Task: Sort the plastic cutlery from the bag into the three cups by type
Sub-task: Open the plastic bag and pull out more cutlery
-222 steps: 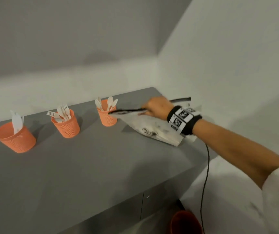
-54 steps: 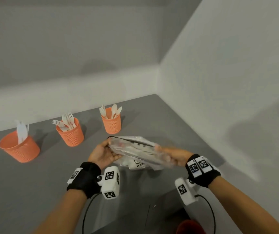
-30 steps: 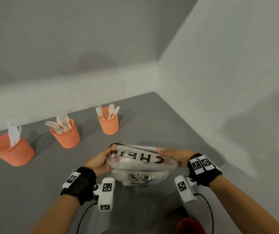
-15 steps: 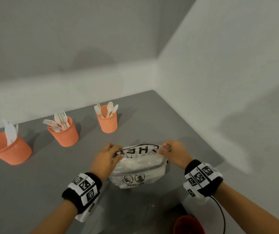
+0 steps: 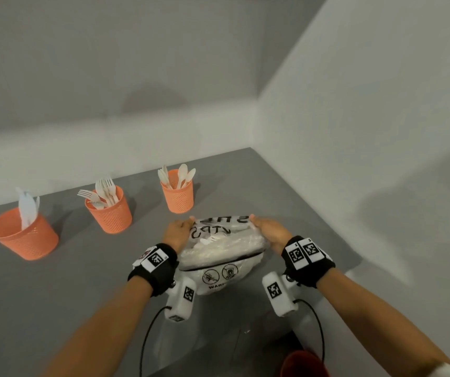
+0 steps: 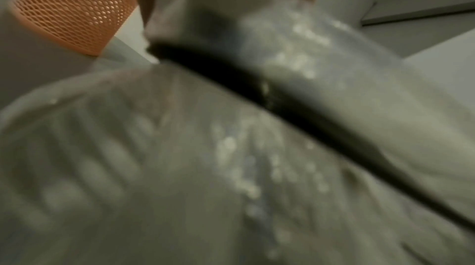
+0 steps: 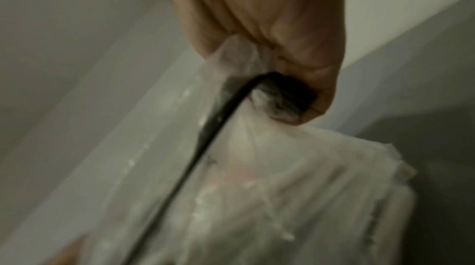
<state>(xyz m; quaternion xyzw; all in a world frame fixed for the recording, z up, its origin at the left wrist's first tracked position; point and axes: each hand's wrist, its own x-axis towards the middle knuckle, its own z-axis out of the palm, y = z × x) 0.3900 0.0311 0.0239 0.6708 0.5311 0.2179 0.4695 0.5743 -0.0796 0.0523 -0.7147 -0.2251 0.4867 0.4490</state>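
On the near part of the grey table (image 5: 55,289), close to its front edge, a clear plastic bag (image 5: 222,250) is held at its top by both hands. The left hand (image 5: 176,235) grips the bag's left upper corner and the right hand (image 5: 270,234) grips the right one; in the right wrist view the right hand's fingers (image 7: 295,66) are seen curled tightly round a bunched piece of the plastic and its black edge strip. White plastic cutlery (image 5: 218,244) is seen through the bag. Black letters are printed near the bag's mouth, seen reversed through the plastic and only partly legible; something like "SH" can be made out in the upper row. Lower on the bag, two round black warning pictograms are printed above a word beginning "WAR", the rest of which is hidden by a fold.

Farther back, three orange mesh cups are set in a row: the left cup (image 5: 24,236) with knives (image 5: 28,210), the middle cup (image 5: 109,213) with forks (image 5: 102,191), and the right cup (image 5: 179,195) with spoons (image 5: 180,175), nearest to the bag. Black wristbands (image 5: 306,261) carrying square black-and-white coded tags are worn on both wrists.
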